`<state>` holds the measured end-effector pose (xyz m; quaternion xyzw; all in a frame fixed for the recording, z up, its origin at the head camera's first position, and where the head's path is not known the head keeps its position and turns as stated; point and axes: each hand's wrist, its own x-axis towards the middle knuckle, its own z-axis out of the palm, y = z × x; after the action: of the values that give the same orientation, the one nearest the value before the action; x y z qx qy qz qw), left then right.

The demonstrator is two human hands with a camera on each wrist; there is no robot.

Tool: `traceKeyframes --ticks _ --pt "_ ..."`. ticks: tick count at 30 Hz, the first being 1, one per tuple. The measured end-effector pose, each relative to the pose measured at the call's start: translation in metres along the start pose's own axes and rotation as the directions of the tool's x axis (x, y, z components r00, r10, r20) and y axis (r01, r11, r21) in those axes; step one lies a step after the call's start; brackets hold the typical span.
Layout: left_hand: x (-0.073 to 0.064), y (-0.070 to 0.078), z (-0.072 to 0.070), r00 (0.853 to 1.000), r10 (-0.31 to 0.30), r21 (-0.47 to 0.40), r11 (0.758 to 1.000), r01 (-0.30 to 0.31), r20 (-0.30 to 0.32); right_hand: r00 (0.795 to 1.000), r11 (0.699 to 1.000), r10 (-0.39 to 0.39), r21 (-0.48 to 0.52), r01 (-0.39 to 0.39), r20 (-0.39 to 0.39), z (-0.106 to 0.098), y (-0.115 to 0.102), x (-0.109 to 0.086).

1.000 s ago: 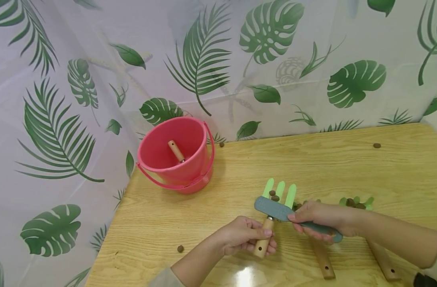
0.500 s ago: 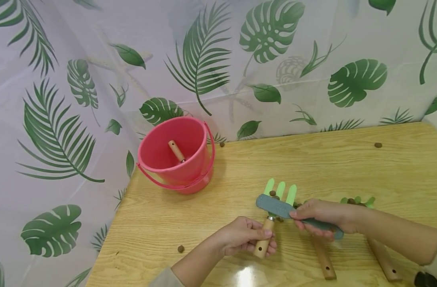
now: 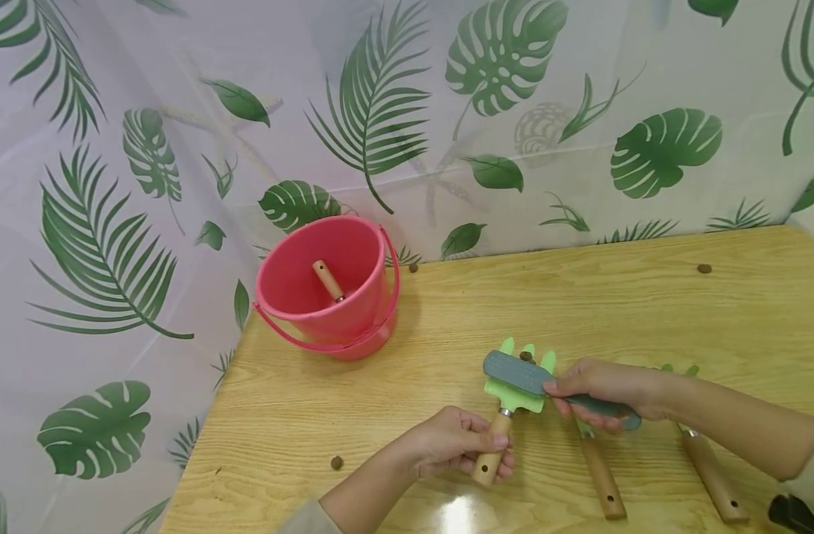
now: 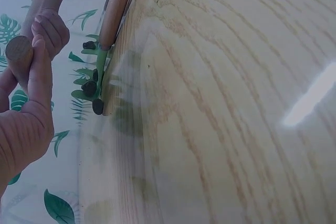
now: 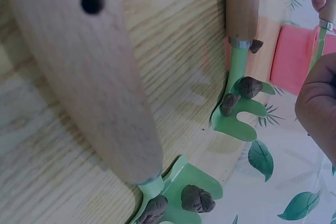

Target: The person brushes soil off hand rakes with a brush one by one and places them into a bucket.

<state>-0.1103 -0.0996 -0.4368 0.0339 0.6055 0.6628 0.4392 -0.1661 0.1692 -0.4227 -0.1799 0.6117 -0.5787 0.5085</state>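
Note:
My left hand [image 3: 450, 445] grips the wooden handle of a green three-pronged garden hand fork [image 3: 510, 397], tilted up over the table. My right hand [image 3: 596, 389] holds a grey brush-like tool [image 3: 513, 371] by its slim handle. The tool's long flat head lies across the fork's prongs, its working side hidden. A brown clod [image 3: 527, 356] shows at the prongs just past that head. Two more wooden-handled forks lie to the right, a nearer fork [image 3: 602, 475] and a farther fork [image 3: 714, 475]; in the right wrist view brown clods [image 5: 197, 199] sit on their green heads.
A pink bucket [image 3: 346, 330] stands at the back left, with another wooden handle [image 3: 329, 280] inside. Single brown lumps lie on the wooden table [image 3: 300, 415]: a lump [image 3: 336, 463] in front and a lump [image 3: 704, 268] at the back right. A leaf-printed sheet [image 3: 393, 111] hangs behind.
The grey tool's head has moved from the fork's neck up onto the prongs, uncovering the green base. The clod there sits farther right. The right forearm is slightly higher; the left hand has barely moved.

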Motion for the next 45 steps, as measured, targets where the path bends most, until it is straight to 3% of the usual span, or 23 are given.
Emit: traceKeyframes --ticks 15,25,31,45 --pt "-0.003 -0.002 0.0 1.0 -0.01 0.004 1.0 0.01 0.007 0.989 0.992 -0.006 -0.125 -0.012 -0.147 -0.022 -0.006 -0.004" --pt "-0.006 -0.003 -0.002 1.0 -0.003 -0.012 1.0 0.003 -0.005 0.952 0.996 0.044 -0.06 -0.065 -0.302 -0.036 -0.006 -0.006" --pt "-0.005 -0.001 -0.005 0.999 0.015 -0.009 1.0 -0.016 -0.035 0.94 0.995 0.052 -0.066 -0.078 -0.338 -0.038 -0.01 -0.009" --pt "-0.005 -0.001 -0.005 1.0 0.014 -0.011 1.0 -0.014 -0.026 0.942 0.993 0.04 -0.087 -0.074 -0.334 -0.038 -0.012 -0.011"
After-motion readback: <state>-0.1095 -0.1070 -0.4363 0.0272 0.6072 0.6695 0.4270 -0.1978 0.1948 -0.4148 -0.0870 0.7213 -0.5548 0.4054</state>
